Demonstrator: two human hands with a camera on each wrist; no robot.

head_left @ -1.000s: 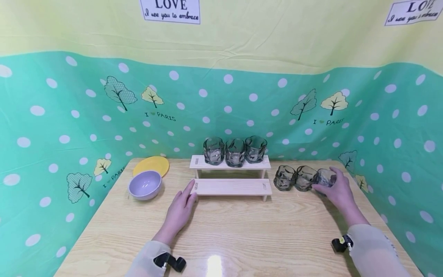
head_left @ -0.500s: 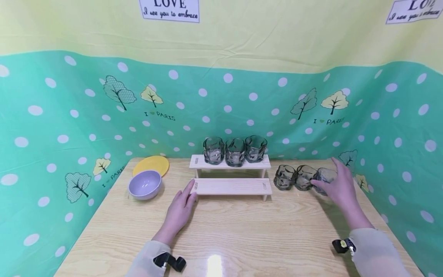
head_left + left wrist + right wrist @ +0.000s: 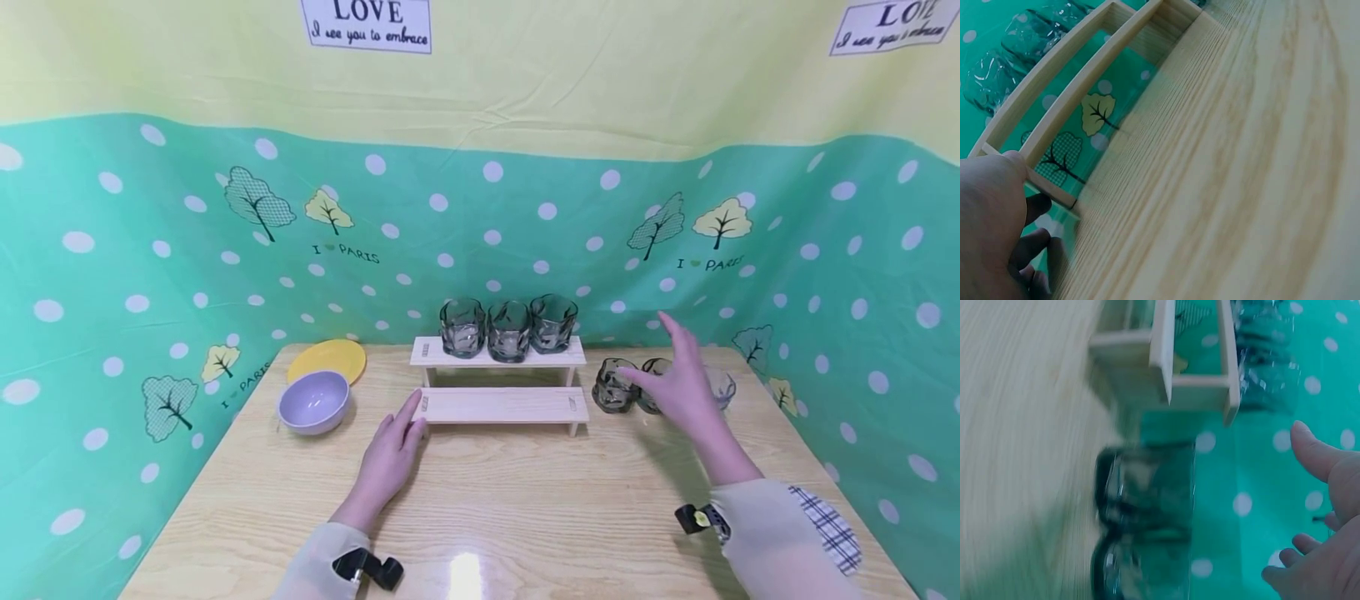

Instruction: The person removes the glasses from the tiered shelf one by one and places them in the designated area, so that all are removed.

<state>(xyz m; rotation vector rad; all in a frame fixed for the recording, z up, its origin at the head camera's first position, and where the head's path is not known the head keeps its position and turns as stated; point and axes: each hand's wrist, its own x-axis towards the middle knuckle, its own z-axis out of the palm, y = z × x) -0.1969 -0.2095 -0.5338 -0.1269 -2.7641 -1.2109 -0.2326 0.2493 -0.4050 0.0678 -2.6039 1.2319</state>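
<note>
In the head view, my left hand (image 3: pixel 390 454) rests against the left end of a two-tier wooden shelf (image 3: pixel 498 405), fingers mostly extended. The left wrist view shows its thumb touching the end of the shelf board (image 3: pixel 1072 106), other fingers beneath. My right hand (image 3: pixel 682 387) is raised with thumb and fingers spread, holding nothing. It hovers over a row of smoky glasses: the left glass (image 3: pixel 615 392) shows well, the middle glass (image 3: pixel 651 398) is partly hidden, and the right glass (image 3: pixel 722 387) is mostly covered. Two of them, blurred, include a near glass (image 3: pixel 1147 487) in the right wrist view.
Three similar glasses (image 3: pixel 510 332) stand on the upper tier (image 3: pixel 498 357). At left on the wooden table (image 3: pixel 480 492) are a purple bowl (image 3: pixel 315 402) and a yellow plate (image 3: pixel 337 358). Patterned green cloth (image 3: pixel 480 217) hangs behind and along both sides.
My right hand has left the rightmost glass, which stays on the table, and has moved left and upward over the row. My left hand has not visibly moved.
</note>
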